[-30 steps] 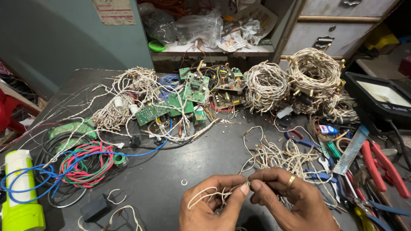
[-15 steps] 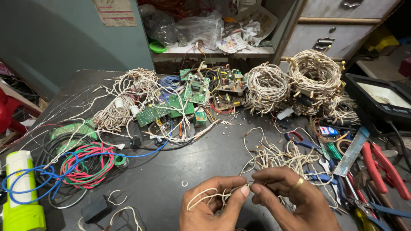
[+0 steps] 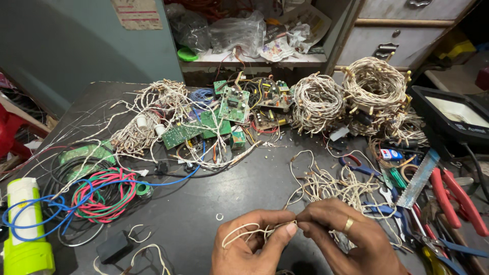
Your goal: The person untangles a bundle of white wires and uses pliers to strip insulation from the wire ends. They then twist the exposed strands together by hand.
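Observation:
My left hand [image 3: 252, 244] and my right hand [image 3: 346, 239] meet at the bottom centre of the head view, fingertips pinched together on a thin cream twisted wire [image 3: 239, 231]. The wire loops out to the left of my left thumb. From my right hand it runs up into a loose tangle of the same wire [image 3: 331, 186] on the dark table [image 3: 204, 203]. A gold ring sits on a finger of my right hand.
Green circuit boards [image 3: 204, 127] and wound wire coils [image 3: 318, 102] lie at the back. Red, green and blue cables [image 3: 99, 196] and a yellow-green torch [image 3: 25, 229] are on the left. Red-handled pliers [image 3: 453, 193], a saw blade [image 3: 417, 178] and a black floodlight [image 3: 453, 117] are on the right.
Both hands stay pinched on the wire with small finger shifts; the loop beside my left thumb has changed shape slightly. Nothing else on the table has moved.

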